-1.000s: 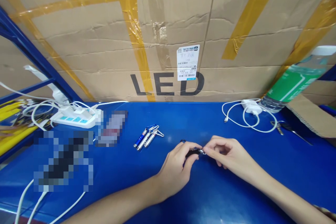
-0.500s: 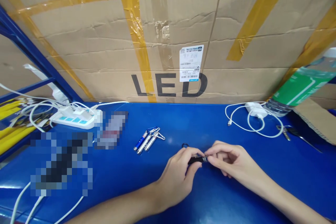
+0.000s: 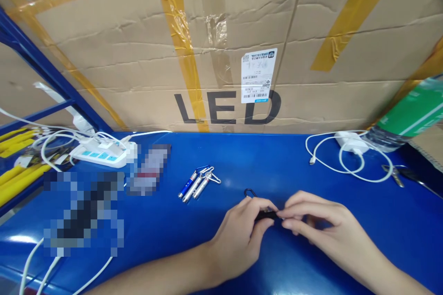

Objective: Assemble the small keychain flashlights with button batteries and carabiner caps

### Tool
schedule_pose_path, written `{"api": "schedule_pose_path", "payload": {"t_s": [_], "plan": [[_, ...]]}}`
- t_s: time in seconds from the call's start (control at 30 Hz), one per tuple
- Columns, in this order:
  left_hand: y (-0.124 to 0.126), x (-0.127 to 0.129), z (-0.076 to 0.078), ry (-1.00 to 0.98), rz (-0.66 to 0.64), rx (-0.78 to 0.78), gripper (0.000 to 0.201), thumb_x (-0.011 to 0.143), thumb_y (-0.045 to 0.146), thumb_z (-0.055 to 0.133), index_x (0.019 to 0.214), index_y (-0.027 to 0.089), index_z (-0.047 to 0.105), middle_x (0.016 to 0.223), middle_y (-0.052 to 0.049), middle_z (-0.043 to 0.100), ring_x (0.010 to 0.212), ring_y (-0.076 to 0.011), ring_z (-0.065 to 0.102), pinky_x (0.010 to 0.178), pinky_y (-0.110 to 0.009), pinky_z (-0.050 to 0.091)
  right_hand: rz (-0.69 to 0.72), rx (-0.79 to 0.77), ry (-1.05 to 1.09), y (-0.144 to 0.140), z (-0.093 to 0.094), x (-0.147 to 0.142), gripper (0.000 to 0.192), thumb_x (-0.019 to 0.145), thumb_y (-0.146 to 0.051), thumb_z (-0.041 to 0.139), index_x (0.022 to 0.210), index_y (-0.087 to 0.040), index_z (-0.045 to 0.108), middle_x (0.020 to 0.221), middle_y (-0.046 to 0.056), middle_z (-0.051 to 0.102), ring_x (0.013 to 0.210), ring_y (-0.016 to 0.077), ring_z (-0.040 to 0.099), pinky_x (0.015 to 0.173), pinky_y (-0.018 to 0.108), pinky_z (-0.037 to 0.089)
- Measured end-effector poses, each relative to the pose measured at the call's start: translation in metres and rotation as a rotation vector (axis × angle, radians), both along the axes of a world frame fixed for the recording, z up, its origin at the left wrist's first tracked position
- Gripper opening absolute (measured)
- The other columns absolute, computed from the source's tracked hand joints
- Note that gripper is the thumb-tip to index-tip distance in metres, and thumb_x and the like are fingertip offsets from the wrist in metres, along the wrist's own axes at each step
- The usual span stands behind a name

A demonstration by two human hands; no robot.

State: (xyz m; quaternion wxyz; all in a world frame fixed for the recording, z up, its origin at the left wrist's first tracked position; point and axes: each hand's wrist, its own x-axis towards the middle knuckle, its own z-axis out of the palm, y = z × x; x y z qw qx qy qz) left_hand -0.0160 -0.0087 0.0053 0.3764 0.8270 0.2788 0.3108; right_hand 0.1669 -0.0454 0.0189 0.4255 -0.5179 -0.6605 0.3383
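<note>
Blue tabletop (image 3: 277,166): open ahead of hands. Obstacles: three keychain lights (image 3: 198,183) front-left; charger cable (image 3: 346,163) far right; cardboard box (image 3: 242,46) walls rear; power strip (image 3: 100,154) left.

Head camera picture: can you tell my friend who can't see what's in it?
Two bare hands, left hand and right hand, pinch a small black keychain flashlight between them above a blue table. Three more small flashlights lie nearby, before a cardboard box marked LED.

Three small torches (image 3: 198,183) lie by a power strip (image 3: 100,154); a charger (image 3: 349,143), a bottle (image 3: 408,117), perhaps scissors (image 3: 403,175), box (image 3: 221,46) behind.
</note>
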Motion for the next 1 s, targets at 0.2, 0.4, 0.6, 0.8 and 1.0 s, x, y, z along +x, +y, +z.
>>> {"api": "schedule_pose_path", "payload": {"t_s": [0.2, 0.4, 0.6, 0.8, 1.0], "plan": [[-0.0002, -0.0015, 0.0019, 0.023, -0.037, 0.014, 0.024, 0.09, 0.008, 0.044, 0.11, 0.017, 0.054, 0.104, -0.005, 0.065, 0.093, -0.0171, 0.059, 0.085, -0.027, 0.045, -0.058, -0.077, 0.076, 0.0008, -0.0019, 0.0002, 0.014, 0.071, -0.035, 0.071, 0.072, -0.02, 0.073, 0.071, 0.006, 0.066, 0.051, 0.012, 0.056, 0.039, 0.019, 0.043], [-0.0009, -0.0013, 0.0024, 0.072, -0.056, 0.049, 0.028, 0.09, 0.008, 0.043, 0.115, 0.015, 0.053, 0.104, -0.007, 0.065, 0.09, -0.0192, 0.059, 0.083, -0.03, 0.047, -0.009, -0.405, 0.279, 0.0036, -0.0025, -0.0008, 0.033, 0.069, -0.045, 0.07, 0.082, -0.016, 0.065, 0.048, -0.004, 0.05, 0.041, 0.0071, 0.045, 0.036, 0.016, 0.036], [-0.0008, 0.0007, -0.0006, 0.015, -0.053, -0.036, 0.029, 0.091, 0.01, 0.044, 0.117, 0.02, 0.052, 0.106, -0.004, 0.065, 0.094, -0.017, 0.06, 0.086, -0.027, 0.046, -0.043, -0.467, 0.386, 0.0055, -0.0034, -0.0011, 0.031, 0.065, -0.04, 0.074, 0.076, -0.015, 0.059, 0.044, -0.008, 0.047, 0.039, 0.0042, 0.04, 0.035, 0.013, 0.031], [-0.0023, 0.0009, -0.005, -0.039, -0.063, -0.138, 0.028, 0.09, 0.01, 0.044, 0.115, 0.02, 0.051, 0.112, -0.003, 0.065, 0.101, -0.0149, 0.061, 0.089, -0.024, 0.045, -0.031, -0.51, 0.339, 0.0075, -0.0037, 0.0005, 0.029, 0.059, -0.038, 0.076, 0.065, -0.013, 0.062, 0.04, -0.006, 0.05, 0.035, 0.0032, 0.039, 0.032, 0.012, 0.032], [-0.0019, 0.0007, -0.0069, -0.037, -0.11, -0.112, 0.029, 0.089, 0.007, 0.044, 0.114, 0.02, 0.052, 0.108, -0.002, 0.066, 0.098, -0.0128, 0.061, 0.088, -0.021, 0.045, 0.018, -0.585, 0.266, 0.0059, -0.0087, 0.0035, 0.029, 0.059, -0.038, 0.074, 0.054, -0.013, 0.06, 0.042, -0.004, 0.053, 0.032, 0.0039, 0.044, 0.028, 0.012, 0.034]]}}
